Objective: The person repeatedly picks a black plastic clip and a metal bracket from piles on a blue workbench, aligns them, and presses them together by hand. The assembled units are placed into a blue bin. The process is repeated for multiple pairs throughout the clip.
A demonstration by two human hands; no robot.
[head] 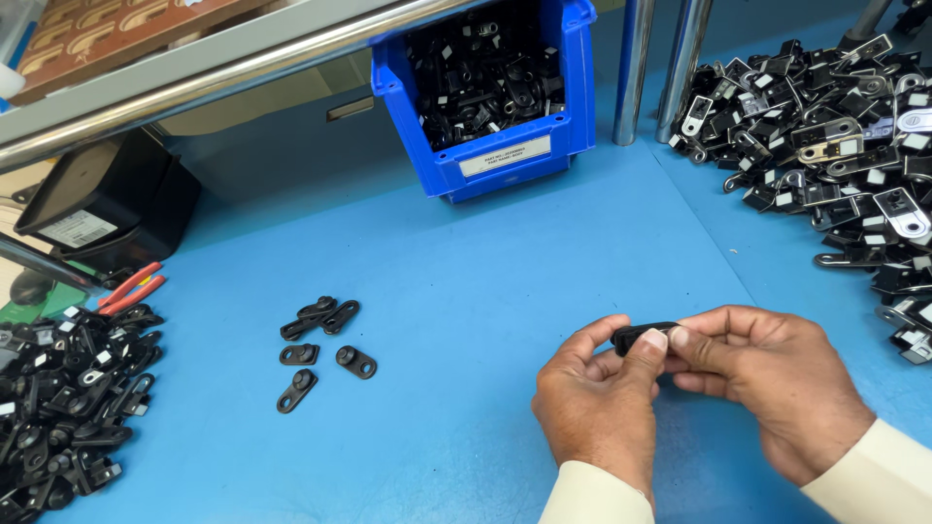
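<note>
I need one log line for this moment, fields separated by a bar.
left hand: holds small black part | right hand: pinches same part | blue table: five loose black pieces at left | blue bin: behind

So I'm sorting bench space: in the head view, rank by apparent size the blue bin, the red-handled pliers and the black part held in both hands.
1. Blue bin, clearly largest.
2. Red-handled pliers, partly hidden.
3. Black part, mostly covered by fingers and nearer the camera, so its rank against the pliers is unsure.

The person is wearing long cream sleeves reaching both wrists; the left hand (597,403) and right hand (777,388) are going bare.
</note>
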